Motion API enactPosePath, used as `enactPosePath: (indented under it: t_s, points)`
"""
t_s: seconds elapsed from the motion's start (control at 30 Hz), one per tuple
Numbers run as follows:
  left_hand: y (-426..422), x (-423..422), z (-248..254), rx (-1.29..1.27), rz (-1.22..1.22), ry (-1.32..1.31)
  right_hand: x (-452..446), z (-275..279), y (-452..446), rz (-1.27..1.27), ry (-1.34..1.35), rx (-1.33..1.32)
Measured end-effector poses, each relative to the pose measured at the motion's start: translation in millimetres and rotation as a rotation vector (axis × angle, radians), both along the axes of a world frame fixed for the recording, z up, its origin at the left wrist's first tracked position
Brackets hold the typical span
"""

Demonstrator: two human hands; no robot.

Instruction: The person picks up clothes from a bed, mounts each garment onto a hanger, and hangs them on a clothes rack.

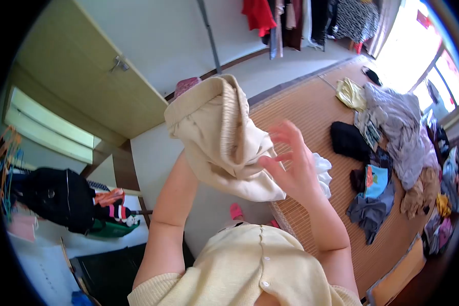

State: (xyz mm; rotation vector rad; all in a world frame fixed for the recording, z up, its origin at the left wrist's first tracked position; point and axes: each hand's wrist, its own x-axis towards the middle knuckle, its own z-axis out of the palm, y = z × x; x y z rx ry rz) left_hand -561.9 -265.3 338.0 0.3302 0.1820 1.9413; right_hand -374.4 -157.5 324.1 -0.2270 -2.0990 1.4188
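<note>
Beige pants (209, 132) with a gathered elastic waistband are held up in front of me, bunched and partly folded. My left forearm (173, 199) rises behind them and bears them up, while the cloth hides the left hand and its fingers. My right hand (290, 163) is at the right side of the pants, with fingers apart and curved. Its thumb and fingertips come close to the fabric; whether they touch it I cannot tell. Behind the right wrist a white cloth (322, 173) lies on the mat.
A woven mat (311, 107) covers the bed, with a grey garment (392, 127), a black one (349, 140) and several others heaped on the right. Clothes hang by the wall. A door (86, 66) stands left, above a black bag (56, 196).
</note>
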Motion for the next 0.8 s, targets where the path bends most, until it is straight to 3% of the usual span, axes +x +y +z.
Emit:
enactPosePath:
  t_s: [0.07, 0.13, 0.2, 0.27, 0.33, 0.47, 0.5, 0.6, 0.67, 0.77, 0.8]
  points:
    - [-33.5, -16.4, -4.3, -0.046, 0.127, 0.072, -39.1, 13.2, -38.3, 0.020, -0.059, 0.100]
    - [-73.7, -34.7, -6.7, -0.119, 0.204, 0.107, -94.0, -6.5, -58.0, 0.087, -0.007, -0.023]
    - [-122.6, -59.1, -4.6, -0.229, 0.278, 0.126, -130.8, -0.7, -61.5, 0.310, -0.190, -0.490]
    - [-178.1, -80.1, -3.9, -0.351, 0.344, 0.137, -145.4, 45.0, -61.4, 0.425, -0.170, -0.560]
    - [-226.4, -92.1, -5.5, -0.430, 0.367, 0.211, -159.8, 89.5, -79.4, 0.548, -0.009, -0.371]
    - [-280.7, -79.7, -5.6, -0.437, 0.292, 0.751, -214.1, 113.4, -139.0, 0.616, -0.013, -0.169]
    - [-276.5, -66.1, 0.0, -0.744, 0.476, 0.874, -220.3, 117.7, -159.4, 0.655, -0.058, -0.174]
    - [-277.4, -65.7, -13.6, -0.955, 0.735, 1.079, -250.1, 121.8, -188.4, 0.952, -0.107, -0.366]
    - [-289.2, -70.8, -29.2, -1.122, 0.872, 0.976, -245.1, 144.2, -211.5, 1.033, -0.007, -0.640]
    - [-308.4, -54.1, -19.2, -0.877, 0.906, 0.551, -255.5, 154.0, -219.0, 0.959, 0.076, -0.669]
    - [-315.2, -47.1, -9.8, -0.855, 0.916, 0.585, -259.9, 154.2, -221.3, 0.946, 0.096, -0.693]
